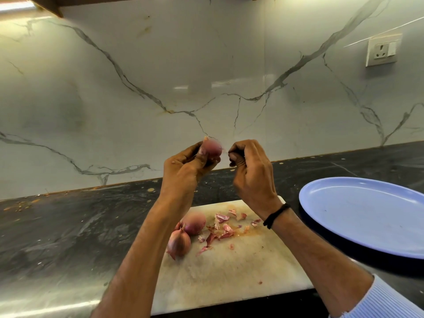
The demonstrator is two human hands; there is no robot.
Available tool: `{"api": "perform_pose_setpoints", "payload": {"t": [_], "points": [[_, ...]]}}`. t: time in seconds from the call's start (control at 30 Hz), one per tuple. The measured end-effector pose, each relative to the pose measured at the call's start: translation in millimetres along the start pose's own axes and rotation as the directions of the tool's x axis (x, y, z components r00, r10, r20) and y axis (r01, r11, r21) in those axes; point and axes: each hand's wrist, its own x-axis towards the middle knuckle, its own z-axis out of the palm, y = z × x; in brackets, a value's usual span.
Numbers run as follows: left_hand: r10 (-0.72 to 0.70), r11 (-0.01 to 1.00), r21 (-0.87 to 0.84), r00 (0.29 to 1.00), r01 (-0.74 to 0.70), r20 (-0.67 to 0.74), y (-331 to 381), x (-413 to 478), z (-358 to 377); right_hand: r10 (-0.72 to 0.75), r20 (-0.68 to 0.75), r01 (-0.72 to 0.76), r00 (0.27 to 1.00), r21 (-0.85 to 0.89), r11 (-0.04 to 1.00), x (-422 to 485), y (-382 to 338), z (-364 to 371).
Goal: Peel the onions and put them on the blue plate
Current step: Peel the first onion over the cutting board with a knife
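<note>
My left hand [183,166] grips a small red onion [212,148], raised in front of the wall above the counter. Just to its right, my right hand [249,166] has its fingers curled, with the fingertips pinched at the onion's side; what they pinch is too small and blurred to tell. Two more red onions [181,242] [195,223] in their skins lie on the white cutting board [229,271] below my left forearm. Loose onion skins [223,228] are scattered on the board. The blue plate [367,214] sits at the right with nothing on it.
The board and plate rest on a dark stone counter [68,226] that runs along a white marble-patterned wall. A wall socket [382,51] is at the upper right. Crumbs lie at the counter's far left.
</note>
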Motion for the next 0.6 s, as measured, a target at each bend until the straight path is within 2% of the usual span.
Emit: {"api": "perform_pose_setpoints", "payload": {"t": [0.17, 0.27, 0.6], "points": [[0.005, 0.999, 0.042, 1.000, -0.005, 0.008, -0.3, -0.2, -1.3, 0.060, 0.040, -0.063, 0.997, 0.091, 0.994, 0.3, -5.0, -3.0], [-0.009, 0.999, 0.044, 1.000, 0.008, 0.028, -1.5, -1.0, -1.2, 0.014, 0.078, -0.022, 0.997, 0.095, 0.995, 0.3, -7.3, -3.4], [-0.032, 0.996, 0.089, 0.997, 0.026, 0.064, -2.0, -1.4, -0.8, -0.042, -0.033, 0.042, 0.999, -0.003, 0.999, -0.2, -5.7, -4.2]]}}
